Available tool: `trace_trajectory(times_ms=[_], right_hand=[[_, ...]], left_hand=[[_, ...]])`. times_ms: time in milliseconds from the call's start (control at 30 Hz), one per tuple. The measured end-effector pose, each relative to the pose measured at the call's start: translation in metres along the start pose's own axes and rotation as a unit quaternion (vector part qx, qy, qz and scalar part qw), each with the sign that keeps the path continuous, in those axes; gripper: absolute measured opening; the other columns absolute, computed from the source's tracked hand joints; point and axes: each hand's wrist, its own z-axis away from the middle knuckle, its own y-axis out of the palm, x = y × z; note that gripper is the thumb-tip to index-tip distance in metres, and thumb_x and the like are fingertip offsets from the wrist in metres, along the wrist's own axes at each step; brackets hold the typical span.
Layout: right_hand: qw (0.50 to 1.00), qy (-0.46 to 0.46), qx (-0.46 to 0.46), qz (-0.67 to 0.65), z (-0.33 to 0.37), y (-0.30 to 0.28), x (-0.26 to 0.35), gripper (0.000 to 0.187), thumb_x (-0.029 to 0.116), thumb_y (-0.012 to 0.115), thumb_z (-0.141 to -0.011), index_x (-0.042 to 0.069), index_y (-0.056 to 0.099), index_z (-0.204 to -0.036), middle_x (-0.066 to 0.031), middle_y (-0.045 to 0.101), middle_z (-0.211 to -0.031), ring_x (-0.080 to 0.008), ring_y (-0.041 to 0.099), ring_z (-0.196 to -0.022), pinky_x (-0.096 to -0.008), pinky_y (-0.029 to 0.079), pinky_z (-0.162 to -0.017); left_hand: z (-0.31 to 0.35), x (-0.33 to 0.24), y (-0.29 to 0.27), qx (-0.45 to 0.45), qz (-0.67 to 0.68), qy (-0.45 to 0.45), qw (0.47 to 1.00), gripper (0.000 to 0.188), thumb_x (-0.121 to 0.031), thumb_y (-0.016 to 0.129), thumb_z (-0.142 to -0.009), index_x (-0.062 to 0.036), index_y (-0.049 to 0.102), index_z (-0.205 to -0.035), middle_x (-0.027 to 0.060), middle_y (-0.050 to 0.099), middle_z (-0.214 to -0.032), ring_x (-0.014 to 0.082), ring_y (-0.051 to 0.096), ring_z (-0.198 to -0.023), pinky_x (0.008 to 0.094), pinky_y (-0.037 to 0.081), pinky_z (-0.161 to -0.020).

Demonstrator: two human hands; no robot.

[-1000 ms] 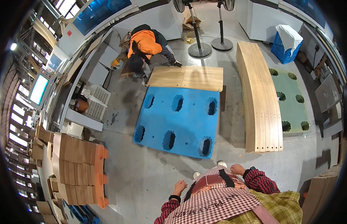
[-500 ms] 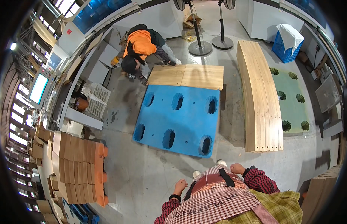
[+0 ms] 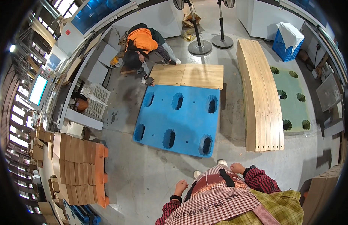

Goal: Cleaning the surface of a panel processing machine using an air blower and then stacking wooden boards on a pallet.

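Observation:
My left hand [image 3: 180,186] hangs beside my checked apron [image 3: 215,202], its fingers loosely curled with nothing in them. On the other side, my right hand [image 3: 237,168] is held close to the apron, its fingers also curled and no object showing. Both hands are well apart from the blue plastic pallet [image 3: 174,125] lying in front of me. Light wooden boards [image 3: 201,76] lie across its far edge. A co-worker in an orange vest [image 3: 143,39] bends at the boards' left end, one gloved hand [image 3: 150,81] at their near left corner and the other at their far edge.
At the right, a long stack of wooden boards [image 3: 261,93] rests partly over a green pallet [image 3: 294,84]. Two stand fans [image 3: 200,47] and a blue crate [image 3: 286,47] stand farther back. Stacked cardboard [image 3: 74,168] sits on an orange pallet [image 3: 101,176] at the left. Machines line both sides.
The co-worker's near hand has shifted slightly right onto the boards' corner, and their head has moved a little. My hands have stayed in place.

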Motion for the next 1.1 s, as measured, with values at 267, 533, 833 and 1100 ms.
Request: trace_trajectory(times_ms=[267, 533, 833, 1100], right_hand=[[0.999, -0.04, -0.025, -0.023, -0.009, 0.001, 0.0, 0.021, 0.022, 0.043, -0.065, 0.007, 0.058, -0.065, -0.0139, 0.056, -0.065, -0.0304, 0.053, -0.064, -0.0387, 0.042, -0.058], [0.998, -0.03, -0.015, 0.055, -0.016, 0.009, -0.004, 0.026, 0.025, 0.038, -0.069, 0.008, 0.057, -0.069, -0.0122, 0.056, -0.065, -0.0292, 0.053, -0.064, -0.0379, 0.041, -0.057], [0.998, -0.052, -0.006, 0.025, -0.023, 0.002, -0.01, 0.024, 0.022, 0.04, -0.065, 0.009, 0.059, -0.072, -0.0104, 0.057, -0.063, -0.0265, 0.055, -0.061, -0.0366, 0.042, -0.057], [0.999, -0.035, 0.013, 0.015, -0.016, 0.001, 0.001, 0.022, 0.022, 0.042, -0.065, 0.009, 0.059, -0.072, -0.0081, 0.058, -0.063, -0.0232, 0.055, -0.059, -0.0334, 0.043, -0.055]], left_hand=[[-0.004, -0.007, -0.002, 0.002, -0.024, -0.003, 1.0, 0.037, -0.02, 0.044, -0.075, 0.0029, 0.043, -0.104, 0.0113, 0.057, -0.073, 0.0149, 0.054, -0.058, 0.0224, 0.041, -0.051], [-0.014, 0.008, -0.007, 0.013, -0.028, 0.067, 0.997, 0.023, -0.021, 0.042, -0.076, 0.0006, 0.05, -0.079, 0.007, 0.054, -0.062, 0.0131, 0.052, -0.055, 0.0239, 0.042, -0.049], [-0.006, -0.009, -0.003, 0.016, 0.015, 0.036, 0.999, 0.038, -0.018, 0.043, -0.074, 0.0046, 0.042, -0.105, 0.0111, 0.057, -0.074, 0.0149, 0.054, -0.059, 0.0229, 0.04, -0.05], [-0.012, 0.006, -0.008, 0.025, 0.008, -0.002, 1.0, 0.039, -0.022, 0.042, -0.078, 0.0016, 0.039, -0.109, 0.0106, 0.056, -0.078, 0.0141, 0.053, -0.061, 0.0217, 0.042, -0.054]])
